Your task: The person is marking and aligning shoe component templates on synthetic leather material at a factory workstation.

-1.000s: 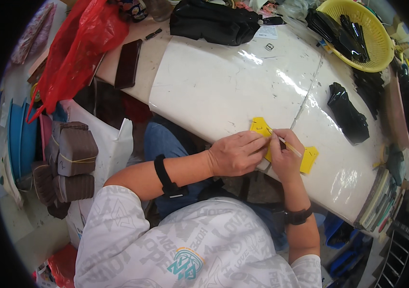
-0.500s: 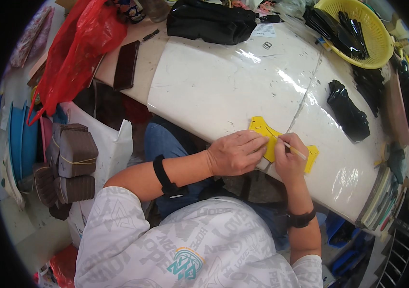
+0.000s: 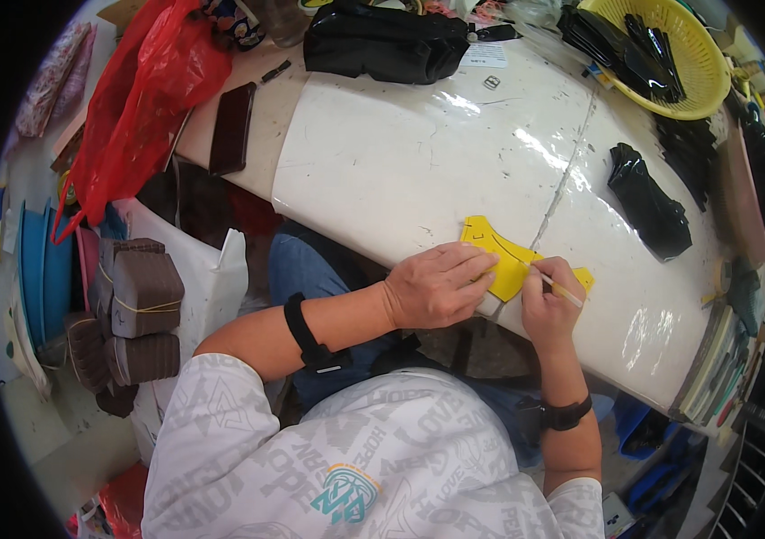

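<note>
A bright yellow, curved flat piece (image 3: 510,280) lies at the near edge of the white table, with dark lines drawn on it. My left hand (image 3: 441,286) holds its left part, fingers bent and close together over it; the thumb is hidden. In my right hand (image 3: 548,305) is a slim white pen (image 3: 566,294), pinched between thumb and fingers. The pen's point meets the yellow piece near the dark curved line, and the hand covers some of the piece's right part.
Glossy black pieces (image 3: 647,202) lie right on the white table (image 3: 418,153). Behind them stands a yellow basket (image 3: 706,76) holding more. At the far side is a black bundle (image 3: 387,45). A phone (image 3: 232,128) and red bag (image 3: 153,99) are left, above banded brown stacks (image 3: 147,292).
My right hand and the pen have shifted slightly right along the yellow piece, uncovering more of its middle and the dark curved line. My left hand stays nearly in place.
</note>
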{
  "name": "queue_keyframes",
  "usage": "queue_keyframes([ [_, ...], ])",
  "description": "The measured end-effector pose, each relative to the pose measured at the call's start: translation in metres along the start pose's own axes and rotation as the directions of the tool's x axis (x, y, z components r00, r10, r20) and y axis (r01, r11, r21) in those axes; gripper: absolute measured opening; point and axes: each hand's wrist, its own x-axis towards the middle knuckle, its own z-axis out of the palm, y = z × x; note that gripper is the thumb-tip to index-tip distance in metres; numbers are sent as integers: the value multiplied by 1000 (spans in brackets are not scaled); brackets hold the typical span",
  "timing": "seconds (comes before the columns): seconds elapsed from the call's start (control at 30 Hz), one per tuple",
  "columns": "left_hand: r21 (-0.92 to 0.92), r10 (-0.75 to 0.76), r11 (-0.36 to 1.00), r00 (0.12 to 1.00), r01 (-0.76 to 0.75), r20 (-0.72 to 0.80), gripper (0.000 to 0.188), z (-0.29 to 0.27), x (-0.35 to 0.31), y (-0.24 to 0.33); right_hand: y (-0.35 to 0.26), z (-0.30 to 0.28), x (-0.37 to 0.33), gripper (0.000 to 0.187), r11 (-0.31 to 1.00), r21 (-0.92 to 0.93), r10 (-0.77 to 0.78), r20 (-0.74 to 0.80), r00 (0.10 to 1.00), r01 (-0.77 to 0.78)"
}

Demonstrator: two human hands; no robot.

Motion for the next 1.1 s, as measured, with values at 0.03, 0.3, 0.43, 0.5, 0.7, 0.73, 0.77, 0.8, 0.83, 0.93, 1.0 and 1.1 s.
queue_keyframes([
  [0.03, -2, -2, 1000, 1000, 2, 2, 35, 0, 0, 0, 0, 0, 0, 6, 1000, 0, 1, -1, 1000, -1],
  [0.3, 33, 8, 999, 996, -11, 90, 41, -3, 8, 11, 2, -7, -2, 2, 995, 80, 57, 17, 998, -58],
  [0.43, 42, 21, 999, 984, -29, 178, 42, -2, 14, 12, 9, -17, -17, 1, 914, 308, 281, -17, 959, -263],
  [0.5, 16, 56, 998, 985, -59, 161, 42, 2, 18, 8, 9, -21, -21, 2, 927, 275, 283, -61, 957, -257],
  [0.7, -24, 79, 997, 989, -76, 126, 42, 5, 23, 6, 1, -12, -14, 3, 992, 90, 91, -41, 995, -87],
  [0.73, -19, 71, 997, 989, -69, 128, 41, 4, 24, 6, 1, -10, -13, 4, 995, 74, 64, -37, 997, -61],
  [0.77, -19, 71, 997, 989, -69, 128, 41, 5, 24, 6, 2, -8, -13, 5, 998, 59, 37, -31, 999, -35],
  [0.8, -33, 71, 997, 991, -67, 117, 42, 6, 25, 6, 1, -8, -13, 5, 998, 60, 37, -30, 999, -35],
  [0.83, -45, 68, 997, 992, -64, 109, 42, 5, 25, 6, 1, -9, -14, 5, 995, 72, 75, -23, 997, -73],
  [0.93, -40, 66, 997, 990, -61, 123, 43, 3, 26, 7, 0, -10, -13, 5, 993, 78, 90, -9, 996, -89],
  [1.0, -36, 62, 998, 990, -58, 127, 43, 5, 25, 7, 0, -12, -11, 5, 995, 67, 70, -6, 998, -69],
  [1.1, -37, 66, 997, 989, -62, 135, 43, 4, 26, 7, -1, -15, -10, 5, 992, 82, 94, 26, 995, -95],
])
